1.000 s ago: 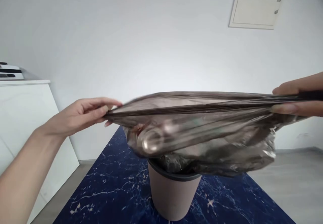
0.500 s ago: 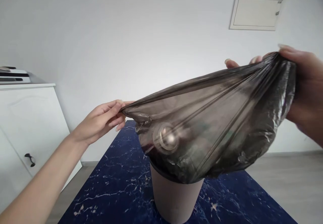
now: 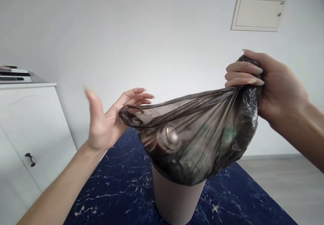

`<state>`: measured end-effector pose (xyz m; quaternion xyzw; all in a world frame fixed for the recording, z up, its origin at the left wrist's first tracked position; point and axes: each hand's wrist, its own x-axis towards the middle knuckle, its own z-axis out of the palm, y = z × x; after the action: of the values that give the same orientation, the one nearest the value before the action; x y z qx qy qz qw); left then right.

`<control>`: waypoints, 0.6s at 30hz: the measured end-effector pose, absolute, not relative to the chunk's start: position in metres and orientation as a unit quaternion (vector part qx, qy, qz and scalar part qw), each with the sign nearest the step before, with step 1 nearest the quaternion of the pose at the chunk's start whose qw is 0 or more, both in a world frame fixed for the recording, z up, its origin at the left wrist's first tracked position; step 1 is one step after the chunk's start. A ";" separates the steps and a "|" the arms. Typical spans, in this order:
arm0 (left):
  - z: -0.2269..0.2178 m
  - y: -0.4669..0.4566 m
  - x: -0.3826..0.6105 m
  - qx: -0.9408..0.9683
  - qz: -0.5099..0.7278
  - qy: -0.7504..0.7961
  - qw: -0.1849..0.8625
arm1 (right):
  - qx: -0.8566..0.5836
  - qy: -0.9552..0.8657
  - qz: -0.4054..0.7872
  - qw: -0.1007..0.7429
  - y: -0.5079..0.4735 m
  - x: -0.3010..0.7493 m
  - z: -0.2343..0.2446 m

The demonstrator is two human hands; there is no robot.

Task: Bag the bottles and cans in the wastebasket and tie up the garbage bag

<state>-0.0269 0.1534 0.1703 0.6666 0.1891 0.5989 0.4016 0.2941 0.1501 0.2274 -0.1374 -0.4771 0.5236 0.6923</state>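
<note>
A white cabinet [image 3: 30, 117] with 1 black handle [image 3: 30, 159] stands at lower left of the frame, a white-and-black device [image 3: 16, 75] on top. Left of center, a person's left hand [image 3: 106, 127] is spread wide, thumb raised, gripping nothing; the loose rim of a translucent black trash bag [image 3: 199, 140] overlaps its palm, though contact cannot be told. The bag, 1 round metallic object [image 3: 169, 137] visible through its film, stretches across mid-frame above a beige wastebasket [image 3: 178, 198] on a blue marble-patterned table [image 3: 111, 191]. At right, the right hand [image 3: 275, 86] is clenched around bunched plastic, the bag's bulk hanging below and left of that fist. A wall panel [image 3: 257, 13] occupies upper right.
</note>
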 end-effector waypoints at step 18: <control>0.171 0.155 0.009 0.781 0.543 0.300 0.075 | -0.017 -0.286 0.549 0.785 0.173 0.310 0.287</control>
<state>0.0092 0.1546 0.1711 0.7806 0.3002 0.5431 0.0754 0.3104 0.1728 0.2869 -0.0170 -0.2862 0.5486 0.7854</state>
